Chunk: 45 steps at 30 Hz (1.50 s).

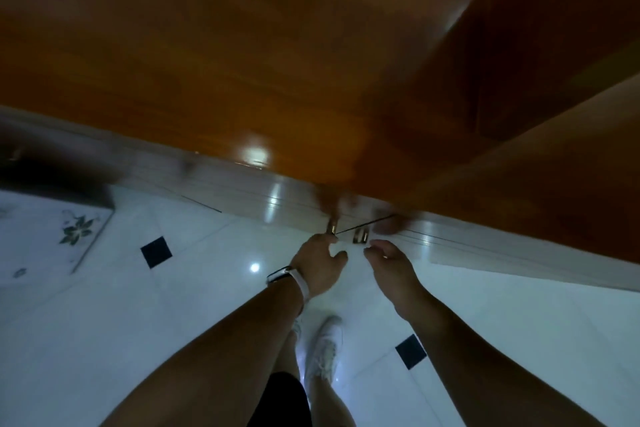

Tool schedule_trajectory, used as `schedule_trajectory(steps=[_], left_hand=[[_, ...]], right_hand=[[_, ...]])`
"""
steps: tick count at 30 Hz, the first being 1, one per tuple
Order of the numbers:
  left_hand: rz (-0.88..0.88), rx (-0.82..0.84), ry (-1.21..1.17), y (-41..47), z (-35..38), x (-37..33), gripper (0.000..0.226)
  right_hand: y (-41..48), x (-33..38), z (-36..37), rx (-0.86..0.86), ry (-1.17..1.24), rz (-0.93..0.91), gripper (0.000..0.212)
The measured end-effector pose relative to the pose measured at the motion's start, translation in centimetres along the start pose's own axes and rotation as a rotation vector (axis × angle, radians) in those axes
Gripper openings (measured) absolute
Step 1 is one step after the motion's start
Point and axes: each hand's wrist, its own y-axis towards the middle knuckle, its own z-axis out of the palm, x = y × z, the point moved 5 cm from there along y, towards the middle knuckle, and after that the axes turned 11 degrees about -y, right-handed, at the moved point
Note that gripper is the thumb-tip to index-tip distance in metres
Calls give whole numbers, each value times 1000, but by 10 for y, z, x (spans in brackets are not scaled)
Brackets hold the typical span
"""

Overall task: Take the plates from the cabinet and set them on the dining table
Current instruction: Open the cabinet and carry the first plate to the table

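The cabinet has a glossy orange wooden top (214,87) and white doors (242,198) below it, seen from above and blurred. Two small metal handles sit side by side where the doors meet: the left handle (332,227) and the right handle (361,236). My left hand (317,265), with a white watch on its wrist, reaches the lower end of the left handle with its fingertips, thumb apart; blur hides whether the fingers curl round it. My right hand (391,265) hovers just below the right handle with loosely curled fingers and holds nothing. No plates are in view.
The floor is white glossy tile (173,305) with small black inlays. A pale floral-patterned surface (52,239) lies at the left. A darker wooden panel (519,87) rises at the right. My legs and white shoes (325,347) stand below the hands.
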Motion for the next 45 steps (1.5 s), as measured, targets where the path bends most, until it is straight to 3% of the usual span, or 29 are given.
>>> schedule_trajectory(steps=[4, 8, 24, 30, 40, 45], left_hand=[[45, -74, 102, 7, -11, -1, 35], [68, -60, 94, 12, -14, 2, 45], [132, -50, -52, 25, -3, 18, 36], [175, -96, 22, 10, 3, 26, 39], [139, -165, 9, -30, 7, 56, 33], [162, -241, 58, -58, 10, 67, 33]], right_hand=[[13, -1, 11, -9, 52, 28, 20], [22, -2, 22, 0, 147, 13, 10], [34, -17, 32, -73, 204, -29, 15], [35, -30, 36, -50, 208, -60, 13], [21, -61, 45, -21, 88, -121, 9], [10, -69, 44, 8, 25, -157, 17]])
